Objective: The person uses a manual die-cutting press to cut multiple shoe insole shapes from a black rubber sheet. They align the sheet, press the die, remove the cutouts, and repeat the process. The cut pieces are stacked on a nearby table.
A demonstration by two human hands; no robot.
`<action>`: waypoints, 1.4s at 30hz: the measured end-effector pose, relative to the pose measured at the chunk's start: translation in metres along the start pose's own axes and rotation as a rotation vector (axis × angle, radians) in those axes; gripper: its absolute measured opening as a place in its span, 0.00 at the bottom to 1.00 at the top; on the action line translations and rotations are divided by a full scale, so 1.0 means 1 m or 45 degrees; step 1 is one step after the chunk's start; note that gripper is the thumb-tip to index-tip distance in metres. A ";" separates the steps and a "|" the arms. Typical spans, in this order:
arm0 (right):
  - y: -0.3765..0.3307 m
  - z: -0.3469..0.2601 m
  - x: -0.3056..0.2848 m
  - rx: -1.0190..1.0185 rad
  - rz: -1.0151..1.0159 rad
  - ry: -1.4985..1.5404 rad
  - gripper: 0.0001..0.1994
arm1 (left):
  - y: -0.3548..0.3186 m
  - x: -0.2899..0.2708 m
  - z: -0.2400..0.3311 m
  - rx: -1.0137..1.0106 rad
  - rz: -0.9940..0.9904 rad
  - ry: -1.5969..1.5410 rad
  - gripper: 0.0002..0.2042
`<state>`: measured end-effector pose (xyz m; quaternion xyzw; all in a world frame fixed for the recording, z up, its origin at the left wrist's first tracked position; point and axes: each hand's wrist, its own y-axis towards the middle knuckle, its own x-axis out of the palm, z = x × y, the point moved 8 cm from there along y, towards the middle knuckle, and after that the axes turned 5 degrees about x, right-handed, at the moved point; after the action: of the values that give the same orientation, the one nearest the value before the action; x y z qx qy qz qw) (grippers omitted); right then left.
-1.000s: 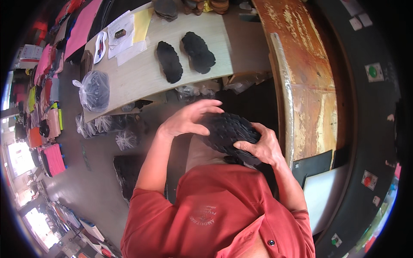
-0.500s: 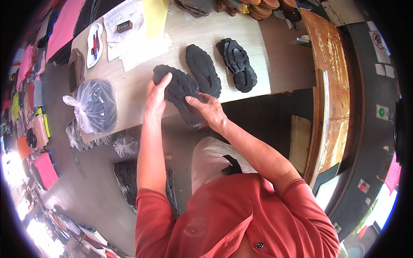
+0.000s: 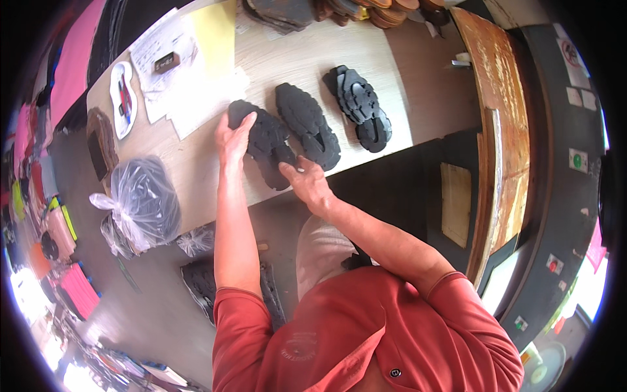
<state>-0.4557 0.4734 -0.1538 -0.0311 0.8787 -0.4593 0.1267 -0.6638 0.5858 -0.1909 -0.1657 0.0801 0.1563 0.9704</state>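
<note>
My left hand [image 3: 233, 138] grips the far left side of a stack of black, shoe-sole-shaped pieces [image 3: 264, 138], its thumb lying on top. At the near right end of the same stack, my right hand [image 3: 309, 187] pinches the edge between thumb and fingers. The stack is at the table's near edge; whether its underside touches the tabletop I cannot tell. Just to its right lies a second black sole-shaped stack [image 3: 305, 121]. Farther right is a third one [image 3: 356, 101], its upper pieces fanned unevenly. Each has a slot-like opening or notch toward its near end.
A knotted clear plastic bag of dark pieces [image 3: 145, 199] stands at the table's left corner. Papers [image 3: 166, 72] with a small dark block [image 3: 166, 63] lie behind, beside a white sole-shaped tray [image 3: 124, 101] holding pens. A worn wooden board [image 3: 499, 130] rises at the right.
The stack in my hands has come down flatter toward the tabletop, and my right hand has shifted slightly left and nearer me. The whole view has tilted a little.
</note>
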 end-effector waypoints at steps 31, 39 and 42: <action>-0.338 0.530 -0.297 0.038 1.115 0.774 0.23 | -0.703 0.456 0.125 2.012 -1.811 0.077 0.02; -0.380 0.621 -0.268 0.180 1.292 1.102 0.23 | -0.690 0.471 0.096 2.058 -1.696 0.286 0.10; -0.381 0.660 -0.241 0.271 1.412 1.291 0.22 | -0.689 0.474 0.093 2.144 -1.685 0.250 0.09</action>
<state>-0.0805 -0.2322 -0.1573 0.6427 0.6670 -0.3687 -0.0780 0.0177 0.1319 0.0023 0.5336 0.1341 -0.5194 0.6538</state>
